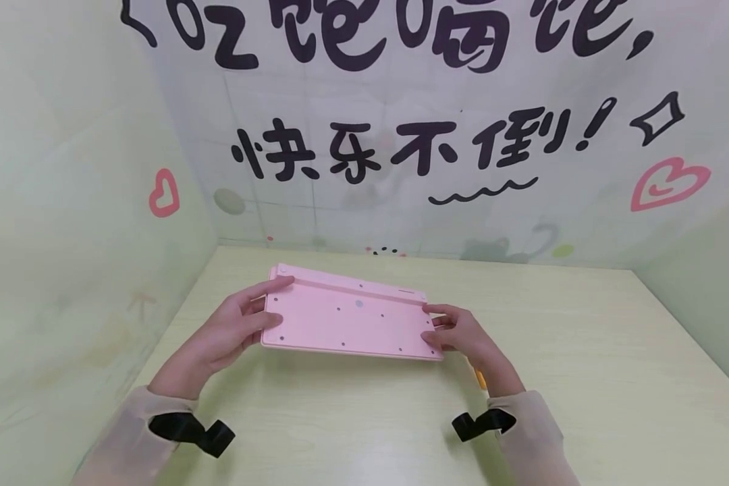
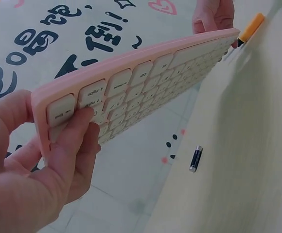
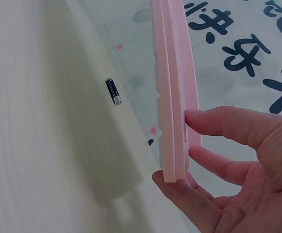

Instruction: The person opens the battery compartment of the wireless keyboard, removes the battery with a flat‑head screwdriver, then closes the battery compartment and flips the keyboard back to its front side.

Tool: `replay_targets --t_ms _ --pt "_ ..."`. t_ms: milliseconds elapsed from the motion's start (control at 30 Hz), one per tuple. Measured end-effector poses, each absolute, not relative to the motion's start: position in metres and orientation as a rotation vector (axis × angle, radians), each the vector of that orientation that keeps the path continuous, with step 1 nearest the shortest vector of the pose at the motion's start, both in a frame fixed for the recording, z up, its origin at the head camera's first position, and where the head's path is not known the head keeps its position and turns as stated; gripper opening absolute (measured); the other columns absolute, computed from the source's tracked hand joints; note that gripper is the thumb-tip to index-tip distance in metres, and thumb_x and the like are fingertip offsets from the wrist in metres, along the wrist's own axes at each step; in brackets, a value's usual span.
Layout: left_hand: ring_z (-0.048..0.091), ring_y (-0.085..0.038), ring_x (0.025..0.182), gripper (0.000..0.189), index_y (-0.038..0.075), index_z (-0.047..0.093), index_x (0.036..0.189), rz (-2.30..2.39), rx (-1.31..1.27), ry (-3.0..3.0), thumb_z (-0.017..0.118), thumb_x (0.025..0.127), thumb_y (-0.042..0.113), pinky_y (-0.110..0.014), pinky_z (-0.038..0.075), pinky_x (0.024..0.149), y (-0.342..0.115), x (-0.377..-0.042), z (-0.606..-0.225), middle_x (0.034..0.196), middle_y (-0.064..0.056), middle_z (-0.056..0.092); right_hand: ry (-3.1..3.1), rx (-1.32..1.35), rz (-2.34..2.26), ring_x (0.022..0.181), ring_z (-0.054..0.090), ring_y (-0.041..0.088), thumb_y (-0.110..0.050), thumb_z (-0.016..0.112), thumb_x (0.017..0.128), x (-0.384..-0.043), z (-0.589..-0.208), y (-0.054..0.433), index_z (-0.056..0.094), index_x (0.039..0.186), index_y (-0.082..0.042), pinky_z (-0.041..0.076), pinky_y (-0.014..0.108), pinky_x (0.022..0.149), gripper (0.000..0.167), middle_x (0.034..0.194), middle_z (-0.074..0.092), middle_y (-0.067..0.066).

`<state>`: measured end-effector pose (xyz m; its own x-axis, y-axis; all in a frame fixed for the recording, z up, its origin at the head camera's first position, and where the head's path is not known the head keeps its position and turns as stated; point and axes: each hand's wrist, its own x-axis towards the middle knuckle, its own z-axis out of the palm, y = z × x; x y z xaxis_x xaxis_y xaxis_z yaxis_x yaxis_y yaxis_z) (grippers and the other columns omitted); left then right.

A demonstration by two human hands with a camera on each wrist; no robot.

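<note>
A pink keyboard [image 1: 364, 324] is held up above the table, its underside with several small screw holes turned toward the head camera. Its white keys [image 2: 126, 82] show in the left wrist view, facing away from the person. My left hand [image 1: 231, 331] grips one short end, fingers bent round onto the keys. At the other end my right hand [image 1: 462, 331] pinches the corner between thumb and fingers; the right wrist view shows this keyboard edge-on. A small black battery [image 3: 113, 91] with a silver end lies on the table beyond the keyboard, hidden behind it in the head view.
An orange-handled tool [image 2: 252, 26] lies on the table by the right forearm, mostly covered by it in the head view. The pale table [image 1: 583, 378] meets a printed backdrop [image 1: 352, 216] at the back, with further sheets at both sides.
</note>
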<state>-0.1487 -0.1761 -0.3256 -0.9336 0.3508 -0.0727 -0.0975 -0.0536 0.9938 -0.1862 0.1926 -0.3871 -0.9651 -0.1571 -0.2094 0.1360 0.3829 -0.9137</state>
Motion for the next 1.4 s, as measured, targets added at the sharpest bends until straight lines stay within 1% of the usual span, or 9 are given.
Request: replay_targets --t_ms 233,467,767,867,1100,1233,1400 --pt "0.057 -0.018 0.089 0.058 0.013 0.044 0.137 2.111 0.331 1.905 0.058 0.084 -0.004 -0.029 0.052 0.072 -0.177 -0.147 -0.318 0.123 -0.018 0.04 2.353 -0.043 -1.633 0.087 0.053 0.022 -0.01 0.072 0.077 -0.186 -0.391 0.19 0.05 0.128 -0.001 0.052 0.032 0.071 0.056 0.109 0.053 0.018" --pt "0.055 -0.018 0.09 0.053 0.016 0.047 0.135 2.183 0.41 1.875 0.056 0.086 -0.003 -0.028 0.052 0.071 -0.172 -0.146 -0.303 0.125 -0.018 0.035 2.296 -0.083 -1.678 0.088 0.056 0.02 -0.009 0.07 0.079 -0.183 -0.389 0.186 0.049 0.128 0.001 0.052 0.034 0.073 0.055 0.112 0.053 0.02" --pt "0.055 -0.019 0.091 0.052 0.019 0.052 0.132 2.238 0.37 1.872 0.052 0.086 -0.005 -0.025 0.052 0.07 -0.16 -0.146 -0.281 0.127 -0.017 0.035 2.246 -0.132 -1.704 0.089 0.057 0.02 -0.008 0.068 0.081 -0.181 -0.387 0.184 0.047 0.129 0.004 0.051 0.037 0.076 0.054 0.114 0.052 0.022" --pt "0.054 -0.019 0.093 0.052 0.02 0.051 0.133 2.237 0.336 1.894 0.053 0.086 -0.004 -0.025 0.052 0.07 -0.156 -0.145 -0.274 0.13 -0.015 0.035 2.251 -0.157 -1.702 0.093 0.057 0.022 -0.011 0.069 0.081 -0.18 -0.387 0.182 0.049 0.128 0.003 0.051 0.037 0.076 0.054 0.116 0.052 0.021" --pt "0.051 -0.02 0.097 0.055 0.018 0.044 0.138 2.215 0.276 1.946 0.053 0.086 -0.001 -0.026 0.051 0.073 -0.154 -0.144 -0.255 0.133 -0.013 0.035 2.253 -0.286 -1.689 0.102 0.055 0.027 -0.017 0.069 0.082 -0.179 -0.385 0.179 0.05 0.127 0.003 0.051 0.035 0.075 0.053 0.122 0.05 0.021" --pt "0.049 -0.021 0.099 0.056 0.016 0.042 0.138 2.194 0.269 1.969 0.053 0.086 -0.001 -0.027 0.051 0.074 -0.153 -0.143 -0.247 0.136 -0.011 0.031 2.251 -0.304 -1.676 0.103 0.055 0.028 -0.017 0.069 0.082 -0.177 -0.384 0.177 0.051 0.127 0.002 0.051 0.035 0.076 0.052 0.124 0.05 0.02" --pt "0.049 -0.022 0.1 0.057 0.015 0.04 0.139 2.164 0.284 1.991 0.054 0.086 0.001 -0.028 0.051 0.075 -0.152 -0.142 -0.239 0.137 -0.012 0.03 2.25 -0.31 -1.656 0.102 0.055 0.028 -0.017 0.068 0.082 -0.174 -0.381 0.174 0.051 0.127 -0.001 0.05 0.036 0.078 0.051 0.123 0.05 0.019"
